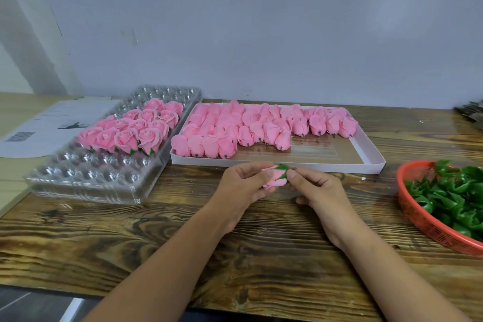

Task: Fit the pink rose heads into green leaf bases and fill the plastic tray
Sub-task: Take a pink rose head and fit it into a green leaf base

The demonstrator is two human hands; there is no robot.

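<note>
My left hand [241,185] grips a pink rose head [275,180] just above the table's middle. My right hand [317,191] pinches a green leaf base [283,172] that sits on the rose's end. To the left lies a clear plastic tray [78,178] with several finished roses [130,131] in its middle rows; its near and far rows are bare. A shallow white box [371,162] behind my hands holds several loose rose heads [261,125]. More green leaf bases [454,198] fill a red basket [418,219] at the right.
A printed paper sheet [49,125] lies at the far left beside the tray. A dark object [470,112] sits at the far right edge. The wooden table [235,256] ends at the near edge; a grey wall stands behind.
</note>
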